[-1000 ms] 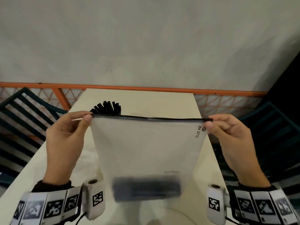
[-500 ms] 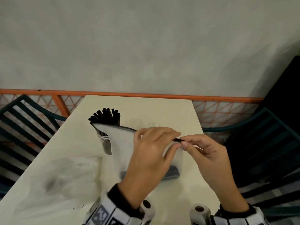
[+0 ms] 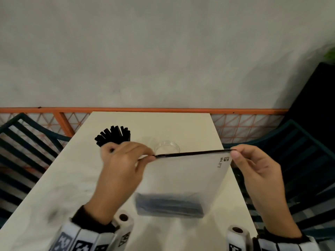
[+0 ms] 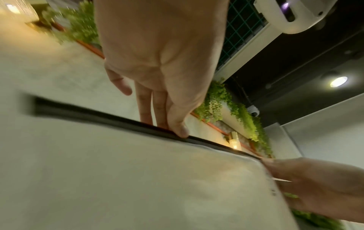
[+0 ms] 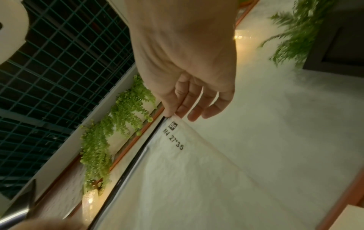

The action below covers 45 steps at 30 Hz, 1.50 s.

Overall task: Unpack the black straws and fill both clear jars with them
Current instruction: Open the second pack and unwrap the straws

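Note:
A frosted zip bag (image 3: 183,176) hangs upright over the cream table (image 3: 163,125), a dark bundle of black straws (image 3: 169,205) lying in its bottom. My left hand (image 3: 147,157) pinches the bag's black zip strip (image 3: 192,153) partway along. My right hand (image 3: 233,153) pinches the bag's top right corner. The left wrist view shows the thumb (image 4: 180,130) pressed on the strip (image 4: 122,120). Beside the printed label (image 5: 173,137), the right wrist view shows my right hand (image 5: 173,114) pinching the corner. One jar, its glass hidden behind my left hand, holds black straws (image 3: 113,135). An empty clear jar (image 3: 167,146) stands behind the bag.
Dark slatted chairs stand on both sides of the table (image 3: 23,142) (image 3: 297,151). An orange rail (image 3: 145,109) runs along the grey wall behind the table. A black panel (image 3: 315,98) rises at the far right.
My left hand went from the bag's left corner to meet the right hand, and is now sliding left along the zip strip. The bag has shifted right, off the filled jar.

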{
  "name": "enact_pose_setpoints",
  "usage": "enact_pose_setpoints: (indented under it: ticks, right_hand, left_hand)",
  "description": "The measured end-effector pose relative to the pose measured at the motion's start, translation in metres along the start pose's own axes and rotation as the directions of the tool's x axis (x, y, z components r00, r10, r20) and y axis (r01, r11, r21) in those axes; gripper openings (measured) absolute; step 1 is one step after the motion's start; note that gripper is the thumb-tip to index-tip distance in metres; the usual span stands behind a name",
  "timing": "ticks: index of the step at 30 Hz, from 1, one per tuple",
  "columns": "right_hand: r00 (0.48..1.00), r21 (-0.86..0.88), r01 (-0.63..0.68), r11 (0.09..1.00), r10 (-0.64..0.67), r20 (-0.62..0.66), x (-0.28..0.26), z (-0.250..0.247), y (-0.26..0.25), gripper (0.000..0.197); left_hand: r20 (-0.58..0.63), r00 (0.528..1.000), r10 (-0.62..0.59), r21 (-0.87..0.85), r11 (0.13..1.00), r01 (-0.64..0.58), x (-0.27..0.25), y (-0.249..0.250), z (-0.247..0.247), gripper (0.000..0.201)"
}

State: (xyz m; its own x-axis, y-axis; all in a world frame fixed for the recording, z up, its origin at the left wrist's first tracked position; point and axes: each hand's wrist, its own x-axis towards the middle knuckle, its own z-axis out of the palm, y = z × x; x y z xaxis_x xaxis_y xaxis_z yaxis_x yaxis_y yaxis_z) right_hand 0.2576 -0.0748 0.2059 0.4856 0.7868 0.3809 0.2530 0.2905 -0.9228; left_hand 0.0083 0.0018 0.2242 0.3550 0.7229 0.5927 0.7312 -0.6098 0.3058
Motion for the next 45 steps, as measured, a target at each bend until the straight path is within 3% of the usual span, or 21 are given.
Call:
enact_pose_setpoints:
  ticks: [4, 8, 12, 15, 19, 22, 25, 28, 30, 32, 35, 38, 42, 43, 45]
  right_hand:
    - [0.999, 0.024, -0.02, 1.0, 0.021, -0.045, 0.004, -0.017, 0.001, 0.009]
    - [0.998, 0.092, -0.037, 0.995, 0.032, 0.056, 0.001, -0.012, -0.001, 0.018]
    - [0.984, 0.129, -0.03, 0.991, 0.007, 0.176, -0.005, 0.002, -0.001, 0.013]
    - [0.976, 0.168, -0.033, 0.985, -0.004, 0.219, -0.009, 0.007, 0.001, 0.007]
    - [0.979, 0.184, -0.031, 0.982, -0.007, 0.202, -0.01, 0.001, 0.0, 0.008]
    - [0.982, 0.178, -0.041, 0.983, 0.006, 0.19, -0.011, -0.004, -0.001, 0.016]
    - [0.987, 0.02, -0.047, 0.999, 0.043, 0.157, -0.013, 0.003, 0.001, 0.032]
    - [0.997, -0.381, 0.028, 0.924, 0.0, 0.073, -0.009, 0.018, 0.01, 0.027]
    - [0.998, -0.517, 0.066, 0.854, -0.06, 0.028, -0.006, 0.024, 0.015, 0.023]
    - [0.995, -0.549, 0.075, 0.833, -0.1, -0.016, -0.001, 0.024, 0.015, 0.016]
    - [0.992, -0.503, 0.039, 0.863, -0.094, -0.085, 0.008, 0.014, 0.007, 0.015]
    - [1.0, -0.391, 0.0, 0.92, -0.008, -0.02, 0.014, 0.009, 0.002, 0.02]
    - [0.983, -0.154, -0.1, 0.983, 0.122, 0.136, 0.01, 0.018, -0.003, 0.006]
    - [0.97, -0.109, -0.132, 0.985, 0.151, 0.188, 0.008, 0.023, -0.003, 0.003]
    - [0.925, -0.003, -0.242, 0.97, 0.232, 0.3, 0.002, 0.032, 0.0, 0.016]
  left_hand:
    - [-0.005, 0.993, -0.114, 0.024, 0.993, 0.114, -0.014, -0.042, -0.018, 0.023]
    - [0.035, 0.986, -0.161, -0.039, 0.986, 0.163, -0.022, -0.053, -0.021, 0.014]
    - [0.13, 0.991, -0.04, -0.19, 0.98, 0.065, -0.019, -0.026, -0.003, 0.026]
    - [0.181, 0.983, 0.008, -0.205, 0.978, 0.03, -0.011, -0.002, 0.017, 0.04]
    - [0.204, 0.978, -0.039, -0.123, 0.99, 0.065, -0.004, -0.003, 0.035, 0.046]
    - [0.178, 0.973, -0.15, -0.029, 0.987, 0.158, -0.003, -0.015, 0.037, 0.05]
    - [0.109, 0.973, -0.203, -0.077, 0.974, 0.212, -0.003, -0.014, 0.037, 0.041]
    - [0.07, 0.979, -0.193, -0.254, 0.945, 0.205, 0.0, 0.006, 0.036, 0.031]
    - [0.046, 0.981, -0.186, -0.32, 0.928, 0.191, 0.001, 0.017, 0.035, 0.037]
    - [0.003, 0.986, -0.166, -0.269, 0.95, 0.16, 0.001, 0.02, 0.032, 0.046]
    - [-0.085, 0.976, -0.201, -0.052, 0.979, 0.197, 0.0, 0.007, 0.027, 0.05]
    - [-0.072, 0.962, -0.265, 0.011, 0.964, 0.266, -0.003, -0.007, 0.022, 0.049]
    - [0.148, 0.948, -0.283, -0.262, 0.913, 0.313, -0.005, -0.01, 0.02, 0.069]
    - [0.224, 0.932, -0.285, -0.356, 0.866, 0.35, -0.004, -0.008, 0.021, 0.072]
    - [0.31, 0.909, -0.279, -0.552, 0.725, 0.411, -0.004, -0.002, 0.025, 0.071]
